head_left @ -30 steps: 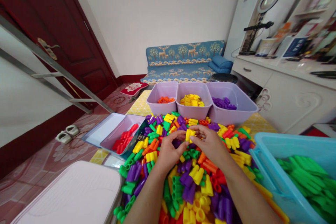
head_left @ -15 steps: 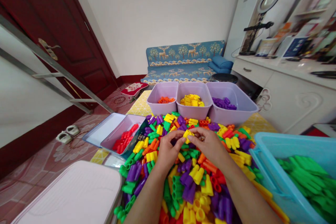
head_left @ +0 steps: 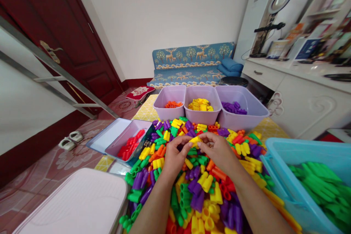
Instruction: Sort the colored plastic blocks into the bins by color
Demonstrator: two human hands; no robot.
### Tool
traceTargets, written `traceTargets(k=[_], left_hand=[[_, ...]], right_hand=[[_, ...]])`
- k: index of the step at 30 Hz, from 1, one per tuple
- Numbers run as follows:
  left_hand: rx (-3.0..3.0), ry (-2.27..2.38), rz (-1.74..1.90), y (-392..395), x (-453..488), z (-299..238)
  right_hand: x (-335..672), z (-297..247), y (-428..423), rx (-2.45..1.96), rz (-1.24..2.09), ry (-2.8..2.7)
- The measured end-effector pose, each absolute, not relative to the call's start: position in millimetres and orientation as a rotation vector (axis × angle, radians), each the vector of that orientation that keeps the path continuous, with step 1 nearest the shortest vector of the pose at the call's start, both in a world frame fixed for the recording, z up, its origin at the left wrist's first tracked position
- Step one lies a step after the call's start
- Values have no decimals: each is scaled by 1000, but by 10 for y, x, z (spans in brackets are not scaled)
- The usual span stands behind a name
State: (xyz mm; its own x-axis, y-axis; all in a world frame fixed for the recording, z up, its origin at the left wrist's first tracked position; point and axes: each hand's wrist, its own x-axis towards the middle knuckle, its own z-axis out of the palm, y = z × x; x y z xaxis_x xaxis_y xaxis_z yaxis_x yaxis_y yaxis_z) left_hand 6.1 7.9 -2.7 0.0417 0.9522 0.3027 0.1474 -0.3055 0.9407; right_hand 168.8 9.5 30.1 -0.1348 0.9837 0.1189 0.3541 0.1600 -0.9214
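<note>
As the head view looks down over the desk (head_left: 144, 109), the left hand (head_left: 175, 155) and the right hand (head_left: 218, 150) meet above a pile (head_left: 203, 182) of mixed plastic pieces. The fingers of both hands are drawn in narrow, holding one small yellow piece (head_left: 195, 141) between them, the left at its near-left end and the right at the other. The held piece lies slightly tilted, just above the far part of the pile; the fingertips partly cover it.

Yellow, green, purple, orange and red pieces crowd beneath both forearms. Beyond the pile, three lilac bins stand side by side: the left bin (head_left: 168, 114) contains orange pieces (head_left: 173, 105), the middle bin (head_left: 203, 117) yellow pieces (head_left: 200, 105), and the right bin (head_left: 244, 121) purple pieces (head_left: 234, 108). To the left of the pile, a lilac box (head_left: 115, 148) contains red pieces (head_left: 131, 146), and a pale lidded container (head_left: 76, 201) sits nearer the camera. On the right, a light-blue tub (head_left: 301, 214) bears green pieces (head_left: 323, 186).

Farther back, a blue patterned sofa (head_left: 189, 64) stands against the wall, with a white cabinet (head_left: 309, 108) on the right. On the left, a metal ladder (head_left: 55, 65) leans before a dark red door (head_left: 68, 25), and a pair of pale shoes (head_left: 70, 140) rests on the floor.
</note>
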Motion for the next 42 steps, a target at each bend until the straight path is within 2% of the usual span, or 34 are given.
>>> traceTargets(k=[19, 27, 29, 31, 34, 36, 42], left_hand=[[1479, 1213, 1391, 99, 59, -39], [1494, 1257, 1375, 93, 53, -20], [1492, 1254, 1368, 94, 58, -20], [1496, 1261, 1356, 96, 61, -27], [1540, 1292, 1332, 99, 55, -42], [1613, 1315, 1338, 100, 45, -49], [1860, 1384, 1339, 102, 40, -71]], right_hand=[[1729, 464, 67, -1163, 1005, -1447], [1885, 623, -203, -1162, 1161, -2210], [1880, 621, -193, -1173, 1154, -2205], [1845, 602, -124, -1195, 1154, -1958], [1790, 546, 21, -1155, 1008, -1374], [1786, 493, 97, -1098, 886, -1196], [1877, 272, 204, -1331, 657, -1551]])
